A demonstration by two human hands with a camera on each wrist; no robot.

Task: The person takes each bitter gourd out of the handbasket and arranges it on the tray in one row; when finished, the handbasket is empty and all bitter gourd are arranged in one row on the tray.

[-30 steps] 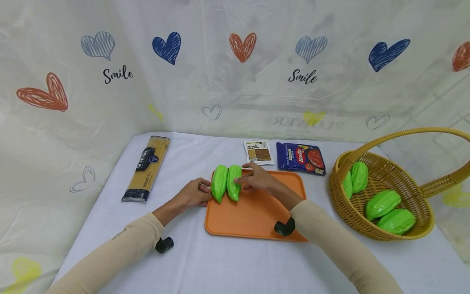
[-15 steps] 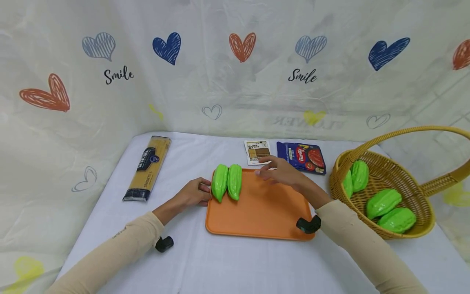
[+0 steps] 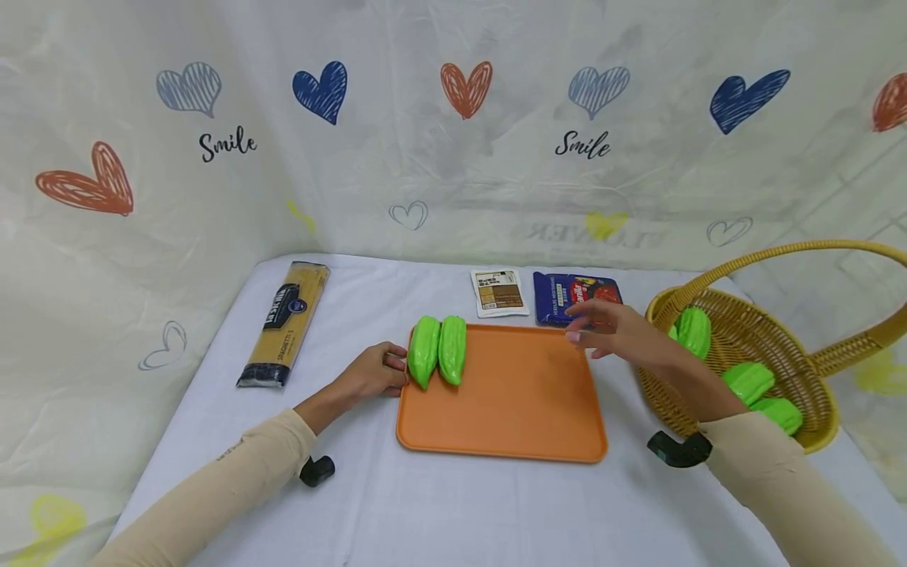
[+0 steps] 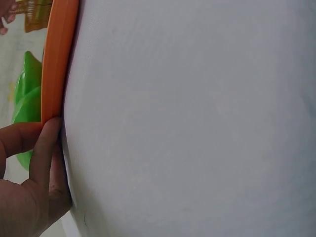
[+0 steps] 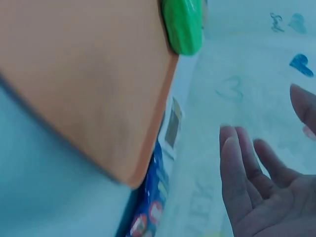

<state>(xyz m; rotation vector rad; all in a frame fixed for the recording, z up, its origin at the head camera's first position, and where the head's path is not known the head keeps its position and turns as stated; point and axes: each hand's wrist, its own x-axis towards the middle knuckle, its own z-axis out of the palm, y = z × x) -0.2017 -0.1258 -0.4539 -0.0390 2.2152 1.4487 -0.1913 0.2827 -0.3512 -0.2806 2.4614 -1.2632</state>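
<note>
My left hand (image 3: 370, 372) pinches the left rim of an orange tray (image 3: 506, 417); in the left wrist view, thumb and finger meet at the tray's edge. Two bright green, ridged, fruit-shaped pieces lie side by side in the tray's left back corner, a left one (image 3: 423, 352) and a right one (image 3: 452, 350). Nothing is in my right hand (image 3: 623, 335), which hovers with spread, relaxed fingers between the tray's right back corner and a wicker basket (image 3: 822, 394). More green pieces (image 3: 749, 383) lie in the basket, partly hidden by my right forearm.
Spaghetti in a long pack (image 3: 285, 324) lies at the left. Behind the tray are a small white-and-brown packet (image 3: 499, 293) and a blue Barilla pouch (image 3: 556, 298), partly covered by my right fingers. The basket's tall handle (image 3: 794, 250) arches up at the right.
My right hand has let go of the right-hand green piece and moved right, across the tray toward the basket. My left hand has stayed at the tray's rim.
</note>
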